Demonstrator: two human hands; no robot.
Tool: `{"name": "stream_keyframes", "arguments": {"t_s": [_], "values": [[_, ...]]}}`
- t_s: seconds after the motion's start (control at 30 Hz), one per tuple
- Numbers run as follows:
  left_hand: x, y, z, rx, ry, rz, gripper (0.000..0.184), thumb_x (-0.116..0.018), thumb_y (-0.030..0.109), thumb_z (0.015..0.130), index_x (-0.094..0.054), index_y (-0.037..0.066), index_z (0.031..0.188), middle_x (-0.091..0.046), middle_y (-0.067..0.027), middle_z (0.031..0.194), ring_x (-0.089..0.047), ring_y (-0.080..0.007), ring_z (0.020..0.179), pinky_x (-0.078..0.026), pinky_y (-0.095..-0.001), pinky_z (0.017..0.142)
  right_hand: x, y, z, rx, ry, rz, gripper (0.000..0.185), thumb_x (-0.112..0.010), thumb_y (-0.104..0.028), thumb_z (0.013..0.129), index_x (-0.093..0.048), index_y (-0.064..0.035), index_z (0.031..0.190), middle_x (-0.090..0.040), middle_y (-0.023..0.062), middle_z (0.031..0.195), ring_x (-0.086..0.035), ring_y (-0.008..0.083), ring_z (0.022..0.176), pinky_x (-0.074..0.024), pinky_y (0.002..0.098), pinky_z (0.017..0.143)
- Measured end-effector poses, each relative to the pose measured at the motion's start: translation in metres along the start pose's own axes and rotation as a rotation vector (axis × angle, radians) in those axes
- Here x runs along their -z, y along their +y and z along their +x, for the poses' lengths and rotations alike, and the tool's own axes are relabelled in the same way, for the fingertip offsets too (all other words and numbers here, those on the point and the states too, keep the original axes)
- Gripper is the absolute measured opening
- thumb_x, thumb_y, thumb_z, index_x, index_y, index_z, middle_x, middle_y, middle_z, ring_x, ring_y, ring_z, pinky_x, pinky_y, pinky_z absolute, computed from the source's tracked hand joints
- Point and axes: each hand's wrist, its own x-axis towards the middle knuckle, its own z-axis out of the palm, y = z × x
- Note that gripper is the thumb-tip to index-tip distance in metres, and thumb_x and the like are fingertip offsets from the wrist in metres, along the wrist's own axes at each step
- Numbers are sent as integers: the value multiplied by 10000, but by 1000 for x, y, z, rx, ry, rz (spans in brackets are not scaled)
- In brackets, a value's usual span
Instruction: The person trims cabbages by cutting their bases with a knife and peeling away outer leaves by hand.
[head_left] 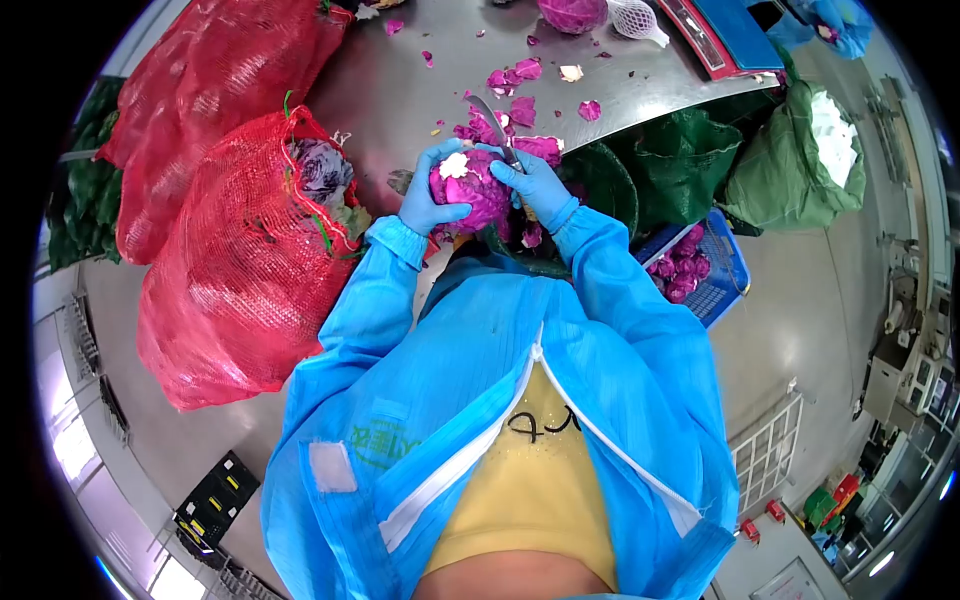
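A purple cabbage [478,200] with a pale cut stem end facing up is in my blue-gloved left hand [428,190], fingers wrapped round its left side. My right hand [535,185], gloved too, grips a knife [490,122] whose curved blade points up and away over the table. The right thumb and fingers lie close against the cabbage's right side. Torn purple cabbage leaves [520,110] lie on the metal table [400,90] just beyond the hands. Below the right hand, the knife's handle is partly hidden.
Red mesh sacks [235,260] of cabbages stand at the left. Green sacks [670,165] line the table's right edge, with a blue basket [725,275] of small purple cabbages beneath. Another cabbage [573,12], a white foam net [635,18] and a red-and-blue device [715,40] are at the far side.
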Motion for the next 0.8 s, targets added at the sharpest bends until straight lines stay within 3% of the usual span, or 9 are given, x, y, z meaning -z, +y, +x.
{"name": "stream_keyframes", "arguments": {"t_s": [0.07, 0.2, 0.37, 0.43, 0.47, 0.53, 0.63, 0.8], "values": [[-1, -5, -1, -34, 88, 213, 899, -825, 141, 551, -325, 63, 1293, -419, -108, 1275, -400, -232, 1212, -303, -357, 1063, 3, 17, 3, 19, 11, 10, 445, -648, -253, 856, -548, -85, 1256, -591, -7, 992, -511, 85, 882, -416, 242, 803], [13, -26, 0, 64, 64, 349, 926, -826, 137, 533, -287, 63, 1283, -366, -101, 1253, -360, -229, 1216, -284, -344, 1063, 4, 38, 11, 95, 114, -73, 443, -676, -218, 823, -566, -72, 1226, -614, -6, 978, -531, 87, 835, -436, 251, 791], [2, -28, -11, 131, 138, 342, 1042, -876, 207, 513, -224, 71, 1314, -353, -131, 1256, -358, -234, 1214, -295, -353, 1057, 7, 61, 20, 178, 186, -254, 449, -691, -236, 803, -580, -67, 1203, -654, 74, 984, -582, 129, 826, -470, 278, 762], [-22, -19, -12, 92, 355, 661, 1154, -910, 254, 482, -166, 84, 1348, -377, -163, 1255, -430, -251, 1174, -376, -375, 1013, 3, 59, 17, 217, 238, -292, 449, -710, -244, 780, -593, -75, 1179, -644, 103, 986, -605, 170, 833, -482, 286, 736], [-33, -12, -11, 93, 360, 664, 1154, -910, 254, 482, -166, 84, 1348, -377, -163, 1255, -430, -251, 1174, -376, -375, 1013, -2, 53, 13, 218, 233, -290, 449, -710, -244, 780, -593, -75, 1179, -644, 103, 986, -605, 170, 833, -482, 286, 736], [-52, 0, -11, 242, 467, 495, 1233, -929, 269, 444, -130, 95, 1368, -410, -182, 1248, -509, -269, 1110, -458, -389, 941, -11, 41, 1, 396, 378, -358, 428, -723, -211, 778, -610, -54, 1159, -578, 39, 827, -524, 113, 730, -459, 275, 696], [-49, 1, -10, 256, 438, 637, 1206, -926, 239, 442, -162, 95, 1363, -442, -183, 1235, -543, -273, 1076, -485, -374, 906, -14, 39, -10, 416, 474, -527, 371, -725, -200, 760, -623, -69, 1091, -613, 82, 954, -591, 166, 790, -482, 272, 726], [-34, -10, -11, 245, 377, 708, 1108, -921, 273, 441, -272, 30, 1305, -464, -174, 1220, -512, -271, 1113, -428, -361, 972, -2, 62, -3, 511, 382, -429, 297, -701, -152, 773, -626, -55, 1043, -616, 81, 920, -596, 184, 781, -489, 273, 737]]}}
